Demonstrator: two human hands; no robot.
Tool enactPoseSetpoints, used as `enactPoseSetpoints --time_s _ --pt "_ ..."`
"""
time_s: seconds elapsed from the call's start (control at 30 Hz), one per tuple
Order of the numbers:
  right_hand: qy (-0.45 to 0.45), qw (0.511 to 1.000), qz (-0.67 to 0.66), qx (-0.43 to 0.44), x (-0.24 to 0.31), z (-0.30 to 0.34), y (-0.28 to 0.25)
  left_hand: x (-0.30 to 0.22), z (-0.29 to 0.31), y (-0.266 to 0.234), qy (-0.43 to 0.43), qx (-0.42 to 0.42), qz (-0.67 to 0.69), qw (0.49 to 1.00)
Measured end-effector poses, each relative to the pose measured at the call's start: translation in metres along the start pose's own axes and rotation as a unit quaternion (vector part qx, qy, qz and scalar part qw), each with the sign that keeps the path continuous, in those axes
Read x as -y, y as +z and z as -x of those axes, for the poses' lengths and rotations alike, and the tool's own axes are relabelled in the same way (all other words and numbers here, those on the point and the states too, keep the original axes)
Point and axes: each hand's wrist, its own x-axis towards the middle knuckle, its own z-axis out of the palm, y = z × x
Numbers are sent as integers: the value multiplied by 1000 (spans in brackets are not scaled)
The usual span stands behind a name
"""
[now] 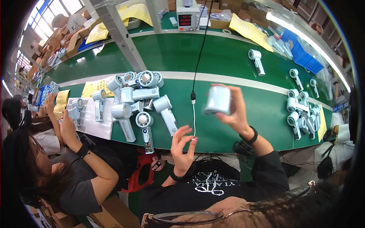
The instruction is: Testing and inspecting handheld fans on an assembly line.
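Observation:
My right hand [238, 114] grips a pale blue handheld fan [219, 99] above the green bench. It is blurred, and its round head faces sideways. Between the thumb and fingertip of my left hand [181, 152] is the end of a short white cable [194, 119], which hangs from a black connector on a black cord [199, 57]. The fan and the white cable are apart. Left of my left hand lies a heap of similar fans; the nearest, a single fan [165, 113], points its handle toward me. Another fan [145, 123] with an exposed handle lies near the bench edge.
A green conveyor belt [171, 49] runs beyond a pale rail. On it lies one fan [256, 60]. A fan pile [302, 110] sits at the right. At the far side stand a power supply [188, 17] and a blue bin [302, 51]. A co-worker's hand [67, 127] holds a fan at left.

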Motion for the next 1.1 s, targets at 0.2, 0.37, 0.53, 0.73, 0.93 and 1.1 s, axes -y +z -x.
enactPoseSetpoints --time_s 0.2,0.37,0.53,0.73,0.93,1.1 --pt "208 905 -304 -212 35 20 -24 -3 -3 40 -52 175 162 970" --pt "219 895 -319 -221 27 46 -17 -10 4 51 -183 254 223 923" --pt "189 923 -304 -138 25 59 -20 -18 1 52 -135 264 174 939" --pt "212 887 -369 -176 15 66 -27 -37 -10 49 -3 200 85 976" --pt "227 852 -431 -192 14 68 -20 -43 -10 59 -95 217 111 965" --pt "236 830 -460 -210 13 69 -12 -44 -12 61 -79 179 111 974"
